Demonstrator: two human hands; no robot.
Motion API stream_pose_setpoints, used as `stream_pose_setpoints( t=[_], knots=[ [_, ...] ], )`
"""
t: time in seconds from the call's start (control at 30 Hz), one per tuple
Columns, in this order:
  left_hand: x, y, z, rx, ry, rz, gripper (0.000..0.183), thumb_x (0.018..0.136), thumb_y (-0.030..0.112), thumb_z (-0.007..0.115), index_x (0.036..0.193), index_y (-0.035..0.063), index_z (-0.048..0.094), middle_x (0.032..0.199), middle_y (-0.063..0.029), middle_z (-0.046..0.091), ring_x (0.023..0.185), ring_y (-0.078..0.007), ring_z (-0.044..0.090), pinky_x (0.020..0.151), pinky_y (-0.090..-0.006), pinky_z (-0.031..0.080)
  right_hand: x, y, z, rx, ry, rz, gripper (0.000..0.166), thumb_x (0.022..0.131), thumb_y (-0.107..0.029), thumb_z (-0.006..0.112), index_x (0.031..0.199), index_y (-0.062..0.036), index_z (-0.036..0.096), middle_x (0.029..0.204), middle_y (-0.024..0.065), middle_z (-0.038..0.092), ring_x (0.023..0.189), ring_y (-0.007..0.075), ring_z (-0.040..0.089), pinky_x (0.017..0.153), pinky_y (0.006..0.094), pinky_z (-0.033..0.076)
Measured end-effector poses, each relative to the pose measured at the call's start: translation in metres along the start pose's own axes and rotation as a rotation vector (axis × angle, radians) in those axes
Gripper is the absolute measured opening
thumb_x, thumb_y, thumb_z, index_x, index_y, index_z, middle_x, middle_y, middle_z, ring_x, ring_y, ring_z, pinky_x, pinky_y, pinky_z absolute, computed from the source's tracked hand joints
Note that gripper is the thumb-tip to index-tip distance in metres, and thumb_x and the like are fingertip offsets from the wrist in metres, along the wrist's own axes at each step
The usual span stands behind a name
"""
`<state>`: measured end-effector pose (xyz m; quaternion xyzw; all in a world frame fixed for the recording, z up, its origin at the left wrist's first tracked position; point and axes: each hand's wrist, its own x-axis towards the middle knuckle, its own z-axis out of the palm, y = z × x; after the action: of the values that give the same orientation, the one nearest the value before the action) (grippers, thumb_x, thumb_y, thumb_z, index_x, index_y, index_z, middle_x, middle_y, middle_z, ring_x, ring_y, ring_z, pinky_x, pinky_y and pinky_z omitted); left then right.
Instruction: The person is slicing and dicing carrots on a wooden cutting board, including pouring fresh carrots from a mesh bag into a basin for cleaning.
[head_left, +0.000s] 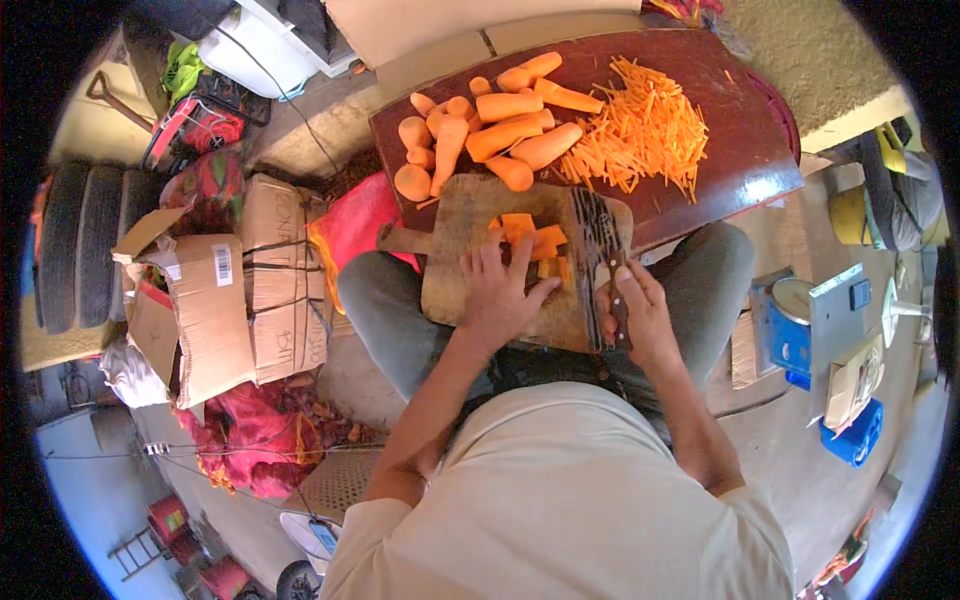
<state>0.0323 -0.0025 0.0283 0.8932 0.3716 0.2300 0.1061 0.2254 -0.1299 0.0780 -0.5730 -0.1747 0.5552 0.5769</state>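
Note:
A worn wooden cutting board (465, 225) lies before me over my lap, its handle pointing left. Flat pieces of carrot (547, 240) rest on it, and the spread fingers of my left hand (502, 289) touch them. My right hand (637, 307) grips the riveted handle of a kitchen knife (606, 240), whose blade lies along the board's right side. Beyond the board, peeled carrots (450, 142) and a heap of carrot sticks (645, 131) sit on a dark red tabletop (742, 150).
Cardboard boxes (210, 322) and a pink mesh sack (367, 217) stand at the left. More pink mesh sacks (259, 435) lie lower left. At the right is a scale-like metal device (832, 307) with a blue container (855, 431) below it. A ledge (832, 120) borders the tabletop's upper right.

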Motion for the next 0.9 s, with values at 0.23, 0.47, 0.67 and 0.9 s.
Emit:
stream_pose_setpoints(
  t=[0.23,0.47,0.67,0.9],
  knots=[
    [0.008,-0.025,0.015,0.004,0.038,0.054,0.071,0.088,0.044,0.081,0.145,0.0102,0.055,0.14,-0.0247,0.046,0.12,-0.0448,0.053,0.098,-0.0609,0.043,0.007,0.003,0.024,0.093,-0.09,0.032,0.025,0.114,-0.034,0.049,0.121,-0.0104,0.055,0.075,0.0016,0.056,0.051,0.0094,0.05,0.044,0.0267,0.044],
    [0.025,-0.035,0.004,-0.1,-0.019,0.089,0.074,0.083,0.031,0.086,0.146,0.0093,0.055,0.148,-0.0274,0.042,0.125,-0.0457,0.052,0.104,-0.0561,0.044,0.039,-0.01,0.033,0.102,-0.108,-0.067,0.027,0.113,-0.034,0.051,0.114,-0.0077,0.059,0.078,0.0017,0.057,0.052,0.0089,0.05,0.044,0.026,0.041],
    [0.019,-0.015,-0.016,-0.049,-0.063,0.07,0.085,0.077,0.05,0.086,0.147,0.0135,0.055,0.15,-0.0268,0.04,0.125,-0.0452,0.051,0.106,-0.058,0.042,0.011,-0.044,-0.005,-0.236,-0.081,-0.104,0.027,0.112,-0.03,0.055,0.116,-0.0039,0.061,0.075,-0.0015,0.057,0.052,0.0066,0.048,0.046,0.0239,0.038],
    [0.02,-0.027,-0.012,0.052,-0.093,0.139,0.081,0.081,0.052,0.084,0.147,0.014,0.056,0.147,-0.0239,0.044,0.12,-0.0427,0.056,0.103,-0.0565,0.046,-0.013,-0.075,-0.033,-0.574,-0.249,-0.147,0.04,0.102,-0.021,0.07,0.134,0.0023,0.065,0.08,-0.0002,0.062,0.059,0.0062,0.051,0.053,0.0238,0.044]
  ],
)
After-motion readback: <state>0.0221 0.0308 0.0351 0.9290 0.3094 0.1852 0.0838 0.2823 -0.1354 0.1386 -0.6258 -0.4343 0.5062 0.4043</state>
